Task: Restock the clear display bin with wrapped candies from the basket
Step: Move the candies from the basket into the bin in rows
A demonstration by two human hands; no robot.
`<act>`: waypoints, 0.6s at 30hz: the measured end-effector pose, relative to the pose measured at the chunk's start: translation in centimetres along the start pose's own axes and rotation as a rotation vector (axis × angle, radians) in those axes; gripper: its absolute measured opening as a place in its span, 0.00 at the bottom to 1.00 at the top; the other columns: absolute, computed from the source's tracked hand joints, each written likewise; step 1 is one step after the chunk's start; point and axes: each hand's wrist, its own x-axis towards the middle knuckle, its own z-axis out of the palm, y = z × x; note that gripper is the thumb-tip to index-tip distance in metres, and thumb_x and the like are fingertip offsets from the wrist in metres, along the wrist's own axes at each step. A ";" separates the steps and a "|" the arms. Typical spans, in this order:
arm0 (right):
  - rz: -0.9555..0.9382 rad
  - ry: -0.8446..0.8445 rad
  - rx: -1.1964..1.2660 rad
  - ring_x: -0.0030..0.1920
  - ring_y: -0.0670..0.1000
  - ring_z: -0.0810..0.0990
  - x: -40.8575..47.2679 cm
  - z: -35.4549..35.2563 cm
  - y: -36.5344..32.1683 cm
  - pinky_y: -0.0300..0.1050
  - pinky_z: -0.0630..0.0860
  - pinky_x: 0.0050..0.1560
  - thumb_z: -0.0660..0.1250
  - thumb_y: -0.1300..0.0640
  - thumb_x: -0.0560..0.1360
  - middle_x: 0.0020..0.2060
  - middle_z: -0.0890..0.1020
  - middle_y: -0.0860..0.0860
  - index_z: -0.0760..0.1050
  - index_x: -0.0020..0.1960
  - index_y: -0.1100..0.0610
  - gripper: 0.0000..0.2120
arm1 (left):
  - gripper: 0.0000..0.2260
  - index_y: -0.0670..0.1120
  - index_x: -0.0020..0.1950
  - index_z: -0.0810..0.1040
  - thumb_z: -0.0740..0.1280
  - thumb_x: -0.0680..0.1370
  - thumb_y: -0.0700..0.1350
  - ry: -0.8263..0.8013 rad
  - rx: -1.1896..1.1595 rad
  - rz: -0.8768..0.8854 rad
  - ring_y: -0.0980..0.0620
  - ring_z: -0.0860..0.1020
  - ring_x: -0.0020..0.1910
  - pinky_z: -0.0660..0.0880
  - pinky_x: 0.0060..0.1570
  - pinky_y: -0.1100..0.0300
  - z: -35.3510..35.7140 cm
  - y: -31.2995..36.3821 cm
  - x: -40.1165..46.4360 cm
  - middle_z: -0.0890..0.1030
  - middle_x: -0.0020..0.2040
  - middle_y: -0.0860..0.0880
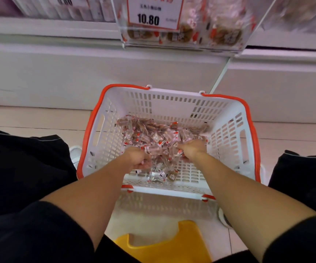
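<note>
Head view: white slotted plastic basket with orange rim and handles sits centre frame on the pale tiled floor, just in front of a white cabinet base. Pile of small clear-wrapped brown candies with red-white labels covers the basket bottom, thickest toward its far side; a few loose ones lie at the near wall.

Both bare forearms reach into the basket from the lower frame. Left hand is fisted, fingers curled down into the candies, gripping a bunch. Right hand also has its fingers curled into the pile, holding wrappers; some stick out at its left edge. Hands are near each other, not touching.

Clear acrylic display bin hangs at top centre, above the basket, holding larger packs of the same brown sweets. White price card with red border reading 10.80 is on its front. Yellow plastic stool at bottom centre, between black-clothed knees.
</note>
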 end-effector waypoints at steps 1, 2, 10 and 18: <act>-0.010 -0.016 -0.009 0.31 0.53 0.83 -0.4 -0.6 -0.5 0.52 0.85 0.43 0.75 0.57 0.75 0.36 0.84 0.57 0.81 0.45 0.64 0.09 | 0.07 0.34 0.54 0.78 0.69 0.77 0.32 -0.017 -0.037 0.012 0.44 0.85 0.42 0.83 0.39 0.55 -0.1 0.2 -0.5 0.83 0.50 0.35; -0.018 -0.047 0.005 0.30 0.52 0.81 -0.7 -1.3 -0.9 0.50 0.85 0.42 0.75 0.57 0.74 0.36 0.84 0.57 0.81 0.47 0.65 0.10 | 0.08 0.34 0.56 0.77 0.68 0.77 0.32 -0.040 -0.061 0.027 0.44 0.85 0.44 0.83 0.40 0.54 -0.2 0.4 -1.0 0.83 0.51 0.36; -0.320 -0.467 0.088 0.41 0.50 0.86 -4.1 -6.8 -6.0 0.43 0.83 0.45 0.76 0.62 0.70 0.40 0.86 0.55 0.83 0.46 0.60 0.05 | 0.14 0.42 0.62 0.76 0.68 0.77 0.35 -0.379 -0.066 0.225 0.46 0.85 0.47 0.83 0.39 0.60 -0.3 6.9 -6.1 0.85 0.51 0.41; -0.703 -0.550 0.002 0.33 0.50 0.84 -11.5 -12.7 -15.4 0.39 0.80 0.34 0.79 0.59 0.62 0.35 0.86 0.57 0.81 0.45 0.63 0.15 | 0.20 0.40 0.69 0.68 0.66 0.77 0.39 -0.764 0.111 0.224 0.41 0.82 0.57 0.83 0.46 0.51 -3.9 16.9 -15.9 0.79 0.62 0.34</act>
